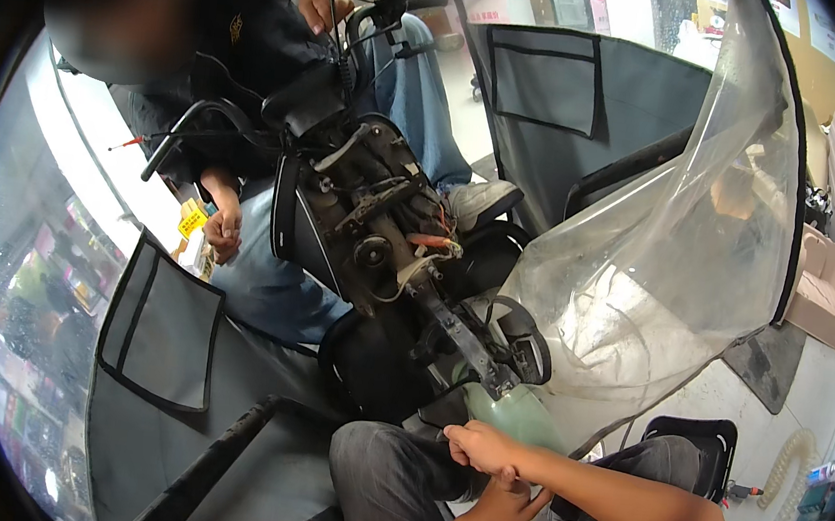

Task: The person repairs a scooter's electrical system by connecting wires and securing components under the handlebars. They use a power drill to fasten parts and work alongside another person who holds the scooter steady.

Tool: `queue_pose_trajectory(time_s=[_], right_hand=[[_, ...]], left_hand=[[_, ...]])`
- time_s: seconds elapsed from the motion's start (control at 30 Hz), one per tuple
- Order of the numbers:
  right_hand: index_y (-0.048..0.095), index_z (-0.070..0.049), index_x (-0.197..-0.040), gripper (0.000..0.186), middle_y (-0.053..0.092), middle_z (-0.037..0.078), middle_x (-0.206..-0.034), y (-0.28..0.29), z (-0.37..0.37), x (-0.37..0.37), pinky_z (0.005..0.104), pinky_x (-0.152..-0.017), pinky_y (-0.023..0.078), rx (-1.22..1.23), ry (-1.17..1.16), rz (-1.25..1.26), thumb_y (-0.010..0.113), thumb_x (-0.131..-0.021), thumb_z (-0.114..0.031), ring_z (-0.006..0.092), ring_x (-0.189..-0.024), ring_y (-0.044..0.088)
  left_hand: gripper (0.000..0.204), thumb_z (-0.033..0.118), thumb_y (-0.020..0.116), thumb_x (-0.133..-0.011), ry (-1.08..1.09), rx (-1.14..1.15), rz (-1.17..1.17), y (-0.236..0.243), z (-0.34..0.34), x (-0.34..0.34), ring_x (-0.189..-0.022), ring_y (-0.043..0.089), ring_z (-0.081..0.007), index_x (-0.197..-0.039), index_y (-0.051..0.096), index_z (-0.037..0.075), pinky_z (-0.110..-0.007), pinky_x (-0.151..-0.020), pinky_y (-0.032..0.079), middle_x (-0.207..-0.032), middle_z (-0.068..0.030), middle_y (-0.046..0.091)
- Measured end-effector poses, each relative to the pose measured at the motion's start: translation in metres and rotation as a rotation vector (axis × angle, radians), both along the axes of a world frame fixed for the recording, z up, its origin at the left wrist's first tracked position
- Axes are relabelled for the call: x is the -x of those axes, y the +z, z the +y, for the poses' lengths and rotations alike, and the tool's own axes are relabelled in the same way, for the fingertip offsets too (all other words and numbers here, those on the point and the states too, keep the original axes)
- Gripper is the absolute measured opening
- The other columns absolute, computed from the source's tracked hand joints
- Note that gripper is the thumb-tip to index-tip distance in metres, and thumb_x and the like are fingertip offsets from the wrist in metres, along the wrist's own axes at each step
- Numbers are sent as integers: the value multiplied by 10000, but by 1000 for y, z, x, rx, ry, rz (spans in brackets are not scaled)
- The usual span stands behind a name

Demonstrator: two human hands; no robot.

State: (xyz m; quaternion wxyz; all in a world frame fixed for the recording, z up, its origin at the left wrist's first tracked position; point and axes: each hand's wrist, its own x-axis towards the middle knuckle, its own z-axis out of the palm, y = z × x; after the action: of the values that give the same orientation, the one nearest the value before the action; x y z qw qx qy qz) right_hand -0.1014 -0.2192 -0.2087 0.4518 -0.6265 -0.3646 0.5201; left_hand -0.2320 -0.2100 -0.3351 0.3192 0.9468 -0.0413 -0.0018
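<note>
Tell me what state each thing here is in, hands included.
Vehicle front: uncovered, inner parts exposed
Orange wiring: exposed
Pale green curved part: partly hidden, condition unclear
Clear plastic sheet: creased
Pale hose: coiled
Right hand: curled, grip unclear
Left hand: partly bent, grip unclear

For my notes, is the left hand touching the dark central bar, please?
Apart: the head view shows the right hand between left hand and central bar.

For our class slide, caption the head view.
Left hand and right hand, close together before an exposed vehicle frame; another person opposite.
</note>
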Motion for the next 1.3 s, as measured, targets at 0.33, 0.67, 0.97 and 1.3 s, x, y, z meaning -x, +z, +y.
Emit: queue_pose_trajectory(time_s=[0.33,0.67,0.97,1.3], right_hand=[[565,41,-658,551,575,205,-574,5,2,1,468,-680,462,31,49,-81,364,-962,-371,356,-598,584],[527,21,-623,613,444,90,-487,-2,4,3,411,-506,364,-49,16,-30,366,-1009,-427,205,-455,405],[540,48,-624,572,565,207,-573,8,5,-1,468,-691,452,49,40,-53,367,-961,-381,349,-592,561],[559,51,-629,594,576,194,-591,2,3,-1,458,-694,456,25,25,-49,384,-960,-410,338,-607,577]], left_hand=[[463,360,622,-1001,67,-50,45,28,-5,2,-1250,586,-234,-1151,649,-78,-454,-1221,-130,-1062,-136,722],[428,330,643,-997,57,51,-118,8,-2,1,-1169,627,-268,-1151,656,-69,-436,-1226,62,-1025,-151,718],[397,311,654,-991,37,31,111,57,-2,-5,-1070,664,-241,-1128,659,-61,-407,-1206,166,-887,-128,710],[435,313,646,-992,11,15,97,36,-3,-3,-1203,602,-244,-1153,631,-91,-473,-1215,-82,-1024,-149,714]])
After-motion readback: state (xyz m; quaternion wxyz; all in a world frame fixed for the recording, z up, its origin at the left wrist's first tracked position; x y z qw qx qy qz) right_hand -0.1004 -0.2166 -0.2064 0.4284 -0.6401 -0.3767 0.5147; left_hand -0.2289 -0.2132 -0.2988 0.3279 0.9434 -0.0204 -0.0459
